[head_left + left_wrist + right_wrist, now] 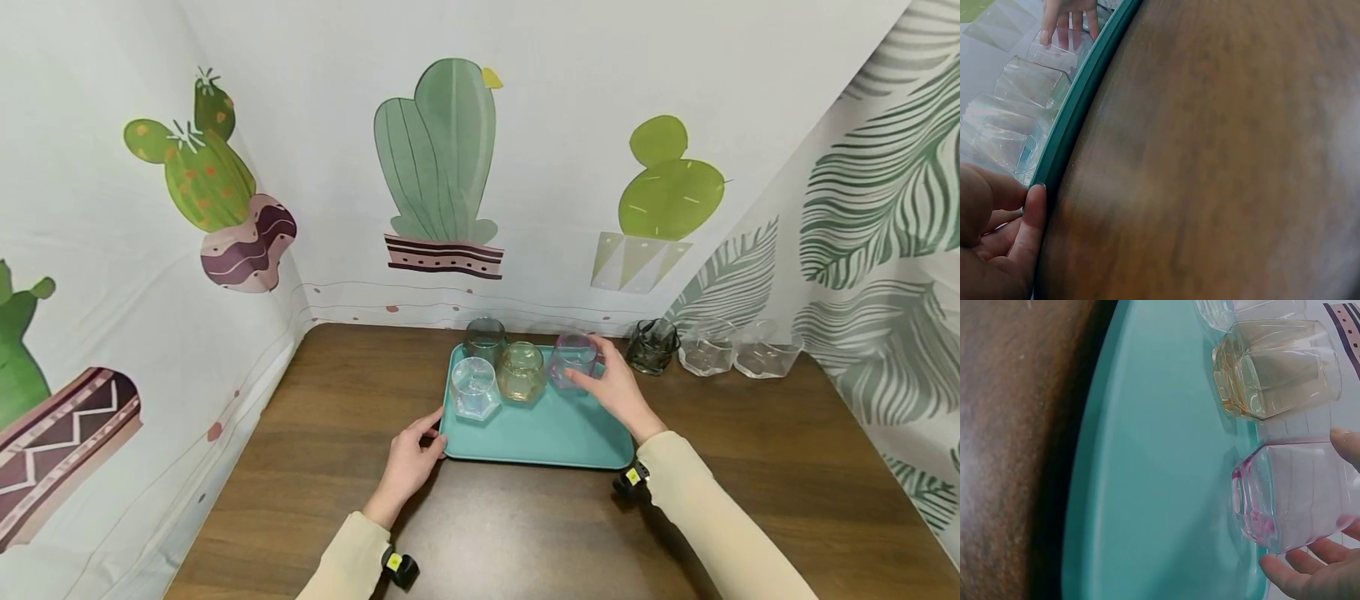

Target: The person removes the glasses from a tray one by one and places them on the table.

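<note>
My right hand (pixel 618 387) holds a pink-tinted glass (pixel 1300 497) at the back right of a teal tray (pixel 540 437), thumb on one side and fingers on the other. The glass's base is on or just above the tray; I cannot tell which. At the tray's front left, my left hand (pixel 412 457) pinches the rim between thumb and finger, as the left wrist view shows. Left of the pink glass stand an amber glass (pixel 521 372), a clear iridescent glass (pixel 474 390) and, behind them, a dark grey glass (pixel 485 337).
Right of the tray, along the back of the brown wooden table (pixel 495 533), stand a black glass (pixel 653 347) and two clear glasses, one (pixel 707 347) beside the other (pixel 767 354). A white cloth printed with cacti (pixel 450 158) hangs behind the table.
</note>
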The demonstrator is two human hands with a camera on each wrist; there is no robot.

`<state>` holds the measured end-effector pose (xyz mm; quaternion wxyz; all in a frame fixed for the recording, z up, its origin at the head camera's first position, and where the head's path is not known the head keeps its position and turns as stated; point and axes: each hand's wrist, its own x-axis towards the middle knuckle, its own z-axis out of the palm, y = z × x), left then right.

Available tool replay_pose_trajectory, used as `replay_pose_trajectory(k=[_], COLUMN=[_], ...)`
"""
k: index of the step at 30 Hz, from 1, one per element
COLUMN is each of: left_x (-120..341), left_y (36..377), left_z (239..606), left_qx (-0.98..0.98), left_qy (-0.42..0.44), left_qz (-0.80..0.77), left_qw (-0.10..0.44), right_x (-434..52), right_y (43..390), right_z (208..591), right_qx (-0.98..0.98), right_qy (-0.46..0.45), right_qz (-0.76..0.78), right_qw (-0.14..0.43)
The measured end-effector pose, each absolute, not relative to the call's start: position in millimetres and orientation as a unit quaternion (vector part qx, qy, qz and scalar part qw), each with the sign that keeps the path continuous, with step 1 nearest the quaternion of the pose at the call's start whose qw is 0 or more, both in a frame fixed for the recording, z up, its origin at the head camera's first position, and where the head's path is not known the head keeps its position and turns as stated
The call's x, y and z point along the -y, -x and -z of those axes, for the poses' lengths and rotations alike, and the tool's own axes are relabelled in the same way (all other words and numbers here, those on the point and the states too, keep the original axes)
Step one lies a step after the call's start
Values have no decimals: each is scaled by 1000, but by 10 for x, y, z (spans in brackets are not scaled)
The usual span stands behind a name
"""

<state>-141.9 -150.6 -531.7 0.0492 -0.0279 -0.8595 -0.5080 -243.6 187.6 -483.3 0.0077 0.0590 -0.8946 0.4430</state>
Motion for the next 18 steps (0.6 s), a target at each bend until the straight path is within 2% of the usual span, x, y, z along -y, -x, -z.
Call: replay_pose_trajectory(k=[18], left_x=[1494], left_y=[1409], left_z=[5312], left_qx=[857], left_qy=[35], left_qz=[511], left_qw=[51], right_x=[-1924], right_y=[2401], right_z=[4848], right_qx=[874], right_qy=[-53], right_qz=[-483], right_qw=[5])
